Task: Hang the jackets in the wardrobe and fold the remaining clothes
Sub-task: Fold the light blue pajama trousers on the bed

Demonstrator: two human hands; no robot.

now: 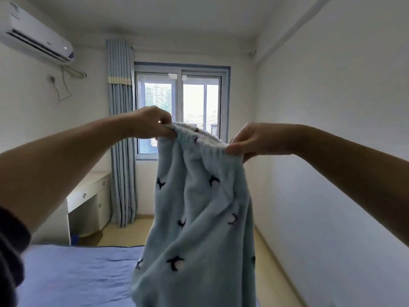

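Two hands (152, 122) (250, 140) pinch fleece trousers (199, 218), hem cut off below.

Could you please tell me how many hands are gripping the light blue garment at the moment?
2. The left hand pinches the left end of the elastic waistband of the light blue garment; the right hand pinches its right end. Neither is hidden.
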